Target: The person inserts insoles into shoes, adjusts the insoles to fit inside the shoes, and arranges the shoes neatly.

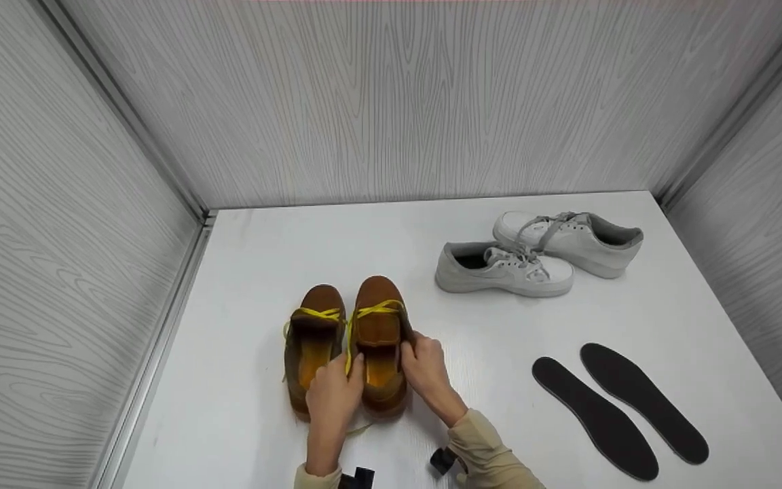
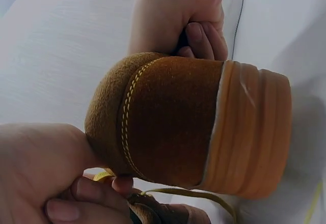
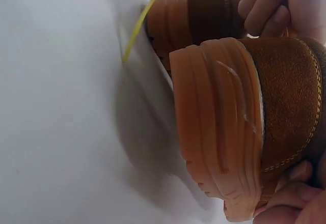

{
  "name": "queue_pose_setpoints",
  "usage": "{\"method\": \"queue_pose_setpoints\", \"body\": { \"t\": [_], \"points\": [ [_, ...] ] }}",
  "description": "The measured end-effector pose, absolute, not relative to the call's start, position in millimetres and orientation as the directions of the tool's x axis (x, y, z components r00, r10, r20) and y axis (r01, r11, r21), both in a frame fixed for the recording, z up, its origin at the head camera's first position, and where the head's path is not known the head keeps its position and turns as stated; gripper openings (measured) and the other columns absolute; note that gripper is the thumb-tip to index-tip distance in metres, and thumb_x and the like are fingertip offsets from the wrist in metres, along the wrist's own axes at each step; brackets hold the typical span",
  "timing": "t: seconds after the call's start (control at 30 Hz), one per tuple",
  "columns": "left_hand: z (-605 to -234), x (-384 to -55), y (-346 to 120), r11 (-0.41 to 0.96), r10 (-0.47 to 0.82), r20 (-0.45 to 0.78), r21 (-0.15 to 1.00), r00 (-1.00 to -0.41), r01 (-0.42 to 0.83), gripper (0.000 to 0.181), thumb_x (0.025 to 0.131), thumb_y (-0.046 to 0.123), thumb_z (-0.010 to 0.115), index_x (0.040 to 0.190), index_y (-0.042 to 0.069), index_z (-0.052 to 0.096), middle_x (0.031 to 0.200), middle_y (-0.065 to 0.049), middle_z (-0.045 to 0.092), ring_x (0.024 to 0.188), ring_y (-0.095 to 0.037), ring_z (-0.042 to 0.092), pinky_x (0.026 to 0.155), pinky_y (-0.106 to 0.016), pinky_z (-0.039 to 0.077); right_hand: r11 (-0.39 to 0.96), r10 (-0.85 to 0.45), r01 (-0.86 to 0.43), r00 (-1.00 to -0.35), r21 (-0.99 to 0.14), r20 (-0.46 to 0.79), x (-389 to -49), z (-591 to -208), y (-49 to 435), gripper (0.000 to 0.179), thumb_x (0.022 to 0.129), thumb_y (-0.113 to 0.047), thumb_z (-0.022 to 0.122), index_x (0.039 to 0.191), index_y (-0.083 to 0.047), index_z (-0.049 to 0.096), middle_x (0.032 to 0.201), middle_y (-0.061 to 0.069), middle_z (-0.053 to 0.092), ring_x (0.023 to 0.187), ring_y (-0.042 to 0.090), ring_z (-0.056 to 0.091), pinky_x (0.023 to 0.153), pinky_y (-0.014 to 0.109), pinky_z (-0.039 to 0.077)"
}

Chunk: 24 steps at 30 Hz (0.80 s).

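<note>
1. Holding one brown shoe between both hands, near the front of the white surface, toe pointing away from the person.
2. Left hand is gripping the left rim, thumb at the shoe's mouth; right hand is pinching the right rim, fingers curling in.
3. Heel is apparently sitting clear of the surface; right wrist view is showing shadow beside the sole. Toe contact: cannot tell.
4. Second brown shoe is standing just to the left, toe also pointing away.
5. Yellow lace is crossing the held shoe's front; a loose strand is hanging near the left fingers.
6. White shoes are resting behind, to the right; dark insoles are lying flat at front right.
7. Judging the step: handling and steadying this shoe. Next move is probably calling for an even two-sided grip, with the lace staying clear of the sole.
</note>
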State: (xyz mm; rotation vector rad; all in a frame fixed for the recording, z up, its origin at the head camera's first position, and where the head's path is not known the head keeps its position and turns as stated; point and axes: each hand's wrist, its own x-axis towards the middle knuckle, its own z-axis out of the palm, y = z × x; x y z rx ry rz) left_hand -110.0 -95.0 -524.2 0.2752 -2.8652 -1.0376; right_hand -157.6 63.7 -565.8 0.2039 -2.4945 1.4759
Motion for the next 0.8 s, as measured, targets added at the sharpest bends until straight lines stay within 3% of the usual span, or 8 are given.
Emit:
{"method": "queue_pose_setpoints", "body": {
  "t": [0.17, 0.57, 0.8],
  "points": [
    [-529, -111, -96, 0.770, -0.236, 0.031, 0.615, -0.971, -0.168, 0.032, 0.095, 0.028, 0.065, 0.071, 0.010, 0.054, 0.059, -0.004, 0.041, 0.056, -0.023, 0.047, 0.047, -0.034, 0.031, 0.515, 0.002, -0.248, -0.957, -0.820, 0.290, -161, -576, 57, 0.017, 0.088, 0.001, 0.053, 0.077, 0.004, 0.066, 0.067, 0.012, 0.062, 0.058, 0.015, 0.046, 0.050, 0.032, 0.044],
    [-526, -107, -98, 0.785, -0.287, 0.016, 0.577, -0.958, -0.226, 0.025, 0.090, 0.020, 0.068, 0.071, 0.008, 0.058, 0.060, -0.007, 0.051, 0.057, -0.027, 0.055, 0.045, -0.037, 0.034, 0.518, -0.043, -0.264, -0.958, -0.814, 0.284, -169, -585, 48, 0.019, 0.089, -0.001, 0.052, 0.084, 0.007, 0.069, 0.075, 0.017, 0.068, 0.061, 0.016, 0.050, 0.055, 0.034, 0.048],
    [-526, -108, -96, 0.777, -0.301, 0.017, 0.584, -0.954, -0.234, 0.023, 0.092, 0.019, 0.065, 0.072, 0.008, 0.058, 0.058, -0.006, 0.047, 0.054, -0.026, 0.052, 0.044, -0.037, 0.032, 0.526, -0.061, -0.224, -0.972, -0.820, 0.227, -171, -581, 47, 0.018, 0.090, -0.006, 0.055, 0.081, 0.002, 0.068, 0.065, 0.003, 0.058, 0.056, 0.011, 0.044, 0.049, 0.026, 0.040]
  ]
}}
